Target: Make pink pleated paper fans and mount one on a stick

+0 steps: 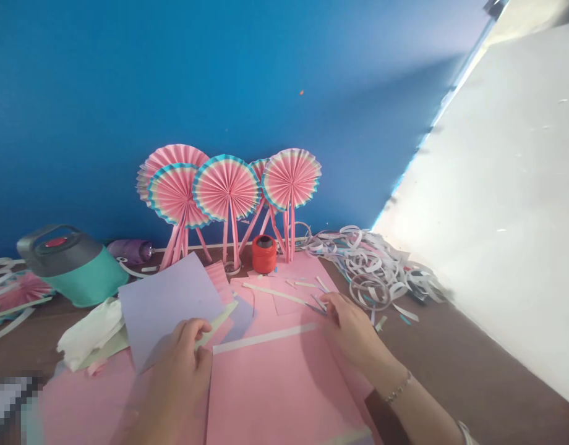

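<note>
My left hand [185,352] is over the lower edge of a lilac sheet [168,303], fingers loosely bent and thumb apart, seemingly gripping nothing. To its right lies a pink sheet [275,383] with a white paper strip [266,339] along its top edge. My right hand [349,324] is at the upper right corner of that sheet, fingers closed at the handle end of small scissors [316,306]. The scissors' grey blades stick out to the left; their handles are hidden by the fingers. Thin paper strips [275,292] lie beyond the blades.
Several pleated pink paper fans [227,188] stand against the blue wall [219,74]. Before them sits a red roll [264,254]. A teal-and-grey jug [87,272], a purple bottle [130,251] and a crumpled white cloth [90,330] are left. Tangled paper strips [365,259] heap up on the right.
</note>
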### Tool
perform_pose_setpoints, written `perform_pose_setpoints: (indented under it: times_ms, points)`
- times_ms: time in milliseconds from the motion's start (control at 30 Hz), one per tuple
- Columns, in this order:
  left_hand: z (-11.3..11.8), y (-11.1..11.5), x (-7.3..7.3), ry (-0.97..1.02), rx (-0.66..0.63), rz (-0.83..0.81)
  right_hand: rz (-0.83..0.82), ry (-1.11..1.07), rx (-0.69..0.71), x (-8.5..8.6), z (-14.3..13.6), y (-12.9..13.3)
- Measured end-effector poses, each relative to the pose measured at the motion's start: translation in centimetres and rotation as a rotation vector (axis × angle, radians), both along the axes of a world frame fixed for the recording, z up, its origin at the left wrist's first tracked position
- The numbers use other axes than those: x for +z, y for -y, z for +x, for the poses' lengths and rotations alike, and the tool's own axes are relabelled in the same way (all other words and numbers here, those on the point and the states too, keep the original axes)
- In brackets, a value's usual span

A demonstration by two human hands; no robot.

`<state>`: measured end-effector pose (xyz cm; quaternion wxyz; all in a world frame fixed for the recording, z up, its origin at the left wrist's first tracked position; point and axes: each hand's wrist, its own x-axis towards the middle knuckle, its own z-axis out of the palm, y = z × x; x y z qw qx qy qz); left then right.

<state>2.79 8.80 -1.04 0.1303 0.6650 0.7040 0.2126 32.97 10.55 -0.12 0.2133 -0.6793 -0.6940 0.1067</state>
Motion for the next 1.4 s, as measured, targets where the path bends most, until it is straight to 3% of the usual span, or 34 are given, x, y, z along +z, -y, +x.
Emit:
perform_pose_setpoints:
  times_ms: [100,200,300,400,700,867,1033,1133,1267,1400]
  points:
    - [0.6,0.7,0.8,-0.061,-0.131,0.131,0.042,0.009,0.110,0.8,-0.3,0.4]
    - [1.7,1.6,1.4,-0.127,-0.402,0.137,0.027,0.103,0.289,1.2,-1.7,1.4]
    - [2.7,2.3,1.1,-0.199,-0.662,0.088,-0.004,0.236,0.433,1.0,-3.6,2.6]
    - [3.3,2.6,0.3,-0.235,-0.740,0.007,0.008,0.329,0.495,0.7,-5.0,3.3]
    - [3.4,2.8,0.5,-0.245,-0.719,-0.184,0.025,0.408,0.458,0.8,-5.3,3.4]
    - [3.5,3.1,0.0,-0.260,-0.683,-0.168,-0.023,0.442,0.408,1.3,-5.3,3.2]
    - [3.6,3.4,-0.9,-0.327,-0.544,-0.173,-0.149,0.462,0.308,2.3,-4.9,2.9]
    - [3.6,3.5,-0.8,-0.369,-0.423,-0.193,-0.213,0.466,0.222,2.7,-4.2,2.6]
    - [3.5,3.2,-0.3,-0.363,-0.361,-0.178,-0.183,0.485,0.043,2.5,-2.9,1.8]
    - [3.0,2.4,0.3,-0.332,-0.340,-0.138,-0.070,0.322,0.130,1.5,-2.1,0.9]
